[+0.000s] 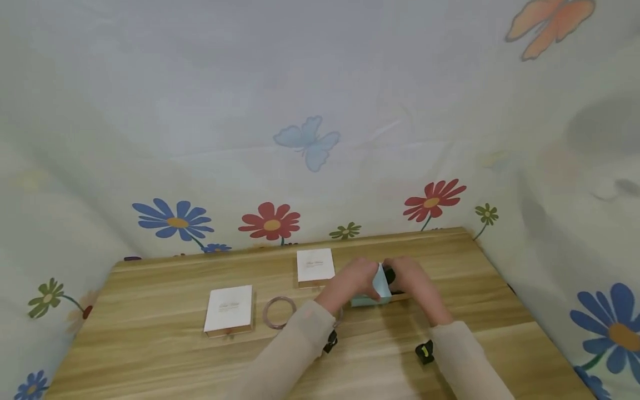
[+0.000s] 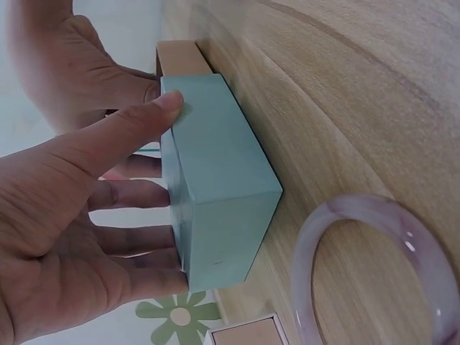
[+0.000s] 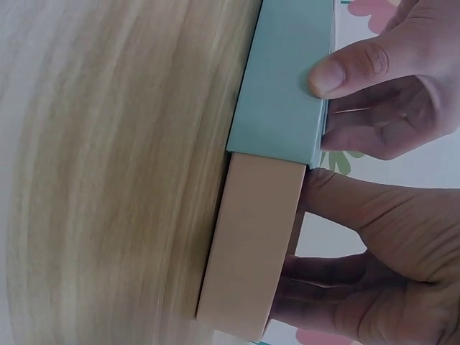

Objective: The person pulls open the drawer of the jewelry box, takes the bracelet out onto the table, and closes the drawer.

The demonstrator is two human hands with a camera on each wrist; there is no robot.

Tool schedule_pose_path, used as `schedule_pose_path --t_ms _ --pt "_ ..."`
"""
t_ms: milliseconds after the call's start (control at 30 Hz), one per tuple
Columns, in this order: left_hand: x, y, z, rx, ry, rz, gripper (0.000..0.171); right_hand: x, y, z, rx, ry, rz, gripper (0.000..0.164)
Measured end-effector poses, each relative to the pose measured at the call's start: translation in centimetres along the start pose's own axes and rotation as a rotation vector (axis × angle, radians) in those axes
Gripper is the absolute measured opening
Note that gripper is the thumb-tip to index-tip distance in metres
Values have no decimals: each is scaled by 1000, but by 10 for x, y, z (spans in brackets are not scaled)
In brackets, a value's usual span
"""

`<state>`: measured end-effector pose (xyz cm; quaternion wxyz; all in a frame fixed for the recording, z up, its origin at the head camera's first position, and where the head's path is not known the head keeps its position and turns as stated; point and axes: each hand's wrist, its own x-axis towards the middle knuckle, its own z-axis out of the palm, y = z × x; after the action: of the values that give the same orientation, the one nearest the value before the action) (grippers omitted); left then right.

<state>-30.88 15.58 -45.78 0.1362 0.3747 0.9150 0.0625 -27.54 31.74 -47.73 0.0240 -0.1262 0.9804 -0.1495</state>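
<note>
My left hand (image 1: 356, 276) grips a pale teal box sleeve (image 2: 223, 144), its thumb pressed on the near side and its fingers at the upper edge. Out of the sleeve's right end sticks a tan drawer (image 3: 251, 244). At the drawer's upper rim is my right hand (image 3: 388, 273), the thumb close to the sleeve's end. Its fingertips are hidden behind the near wall, so I cannot tell what they hold. Something black (image 1: 389, 274) shows between the hands in the head view. A pinkish translucent bangle (image 2: 304, 266) lies beside the sleeve.
One white lidded box (image 1: 229, 308) stands left on the wooden table (image 1: 165, 344), and another white box (image 1: 315, 265) stands farther back. Between them and my left forearm lies a bangle (image 1: 265, 314). The flower-printed cloth (image 1: 225, 166) rises behind the table.
</note>
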Motion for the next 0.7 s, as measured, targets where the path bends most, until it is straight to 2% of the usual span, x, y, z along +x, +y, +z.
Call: schedule_pose_path --t_ms 133,400,567,700 --pt "0 1 -3 22 -1 14 51 0 0 -3 9 -14 15 40" --pt "-3 -2 -5 26 5 -14 50 3 -4 -3 6 -26 -9 41" --pt "-4 0 -2 33 15 3 49 -3 -5 -3 5 -9 -10 40" --pt "-4 3 -2 48 29 -6 47 -7 -3 -5 3 21 -51 40"
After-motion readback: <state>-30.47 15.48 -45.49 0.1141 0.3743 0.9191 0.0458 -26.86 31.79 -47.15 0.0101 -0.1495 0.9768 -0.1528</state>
